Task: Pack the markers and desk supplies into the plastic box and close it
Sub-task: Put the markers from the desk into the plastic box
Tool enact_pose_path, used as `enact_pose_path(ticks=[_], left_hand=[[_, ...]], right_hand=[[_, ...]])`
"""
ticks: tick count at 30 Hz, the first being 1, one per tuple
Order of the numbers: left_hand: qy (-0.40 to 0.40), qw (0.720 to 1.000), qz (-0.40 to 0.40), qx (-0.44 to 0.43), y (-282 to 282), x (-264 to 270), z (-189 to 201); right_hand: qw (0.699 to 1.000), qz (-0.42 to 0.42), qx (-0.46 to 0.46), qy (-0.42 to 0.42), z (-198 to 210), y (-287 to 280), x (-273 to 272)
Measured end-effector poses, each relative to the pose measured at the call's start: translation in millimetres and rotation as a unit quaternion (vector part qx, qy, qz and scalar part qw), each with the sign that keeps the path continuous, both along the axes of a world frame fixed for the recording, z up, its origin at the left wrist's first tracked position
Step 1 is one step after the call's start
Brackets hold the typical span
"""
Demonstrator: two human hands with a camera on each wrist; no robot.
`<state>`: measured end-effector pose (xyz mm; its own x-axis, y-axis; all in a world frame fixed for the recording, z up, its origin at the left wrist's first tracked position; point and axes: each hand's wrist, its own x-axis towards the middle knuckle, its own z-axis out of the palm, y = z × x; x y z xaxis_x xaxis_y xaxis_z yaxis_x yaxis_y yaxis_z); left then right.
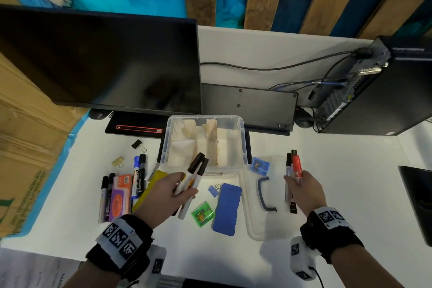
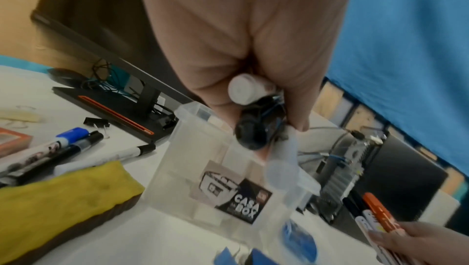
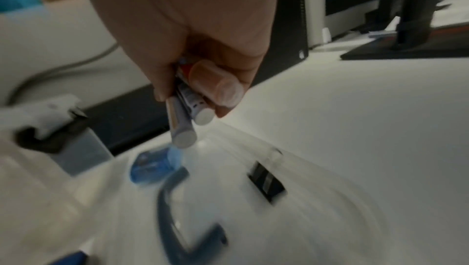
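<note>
The clear plastic box [image 1: 243, 147] stands open at the desk's middle, with wooden dividers inside. My left hand [image 1: 173, 192] grips two white markers with black caps [image 1: 195, 175], raised just in front of the box's near wall [image 2: 193, 169]. My right hand [image 1: 301, 189] holds a bunch of markers [image 1: 295, 168], one of them orange-red, off the box's right side; their butt ends [image 3: 187, 128] show in the right wrist view. The clear lid [image 1: 257, 224] with a dark handle [image 1: 265, 194] lies flat to the right of the box. More markers [image 1: 138, 175] lie at the left.
On the desk lie a blue eraser [image 1: 228, 209], a green sharpener [image 1: 202, 214], a blue sharpener [image 1: 259, 166], a yellow cloth [image 2: 63, 193], an orange packet [image 1: 120, 196] and binder clips [image 1: 139, 145]. A monitor [image 1: 100, 61] and a computer [image 1: 378, 91] stand behind.
</note>
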<state>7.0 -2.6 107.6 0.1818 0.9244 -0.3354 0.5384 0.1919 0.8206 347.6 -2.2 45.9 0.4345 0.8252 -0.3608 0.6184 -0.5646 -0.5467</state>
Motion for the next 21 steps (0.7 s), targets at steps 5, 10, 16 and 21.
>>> enact_pose_path(ticks=[5,10,16,21], left_hand=[[-0.054,0.991,0.120,-0.011,29,-3,11],[-0.096,0.978,0.181,-0.030,56,-2,12],[-0.098,0.975,0.192,-0.046,68,-6,6],[-0.089,0.979,0.179,-0.050,72,-7,-1]], right_hand=[[0.979,0.112,0.100,0.136,61,43,-56],[0.966,0.180,0.067,0.175,63,100,-135],[0.972,0.183,0.020,0.144,42,128,-172],[0.972,0.151,0.018,0.176,35,129,-169]])
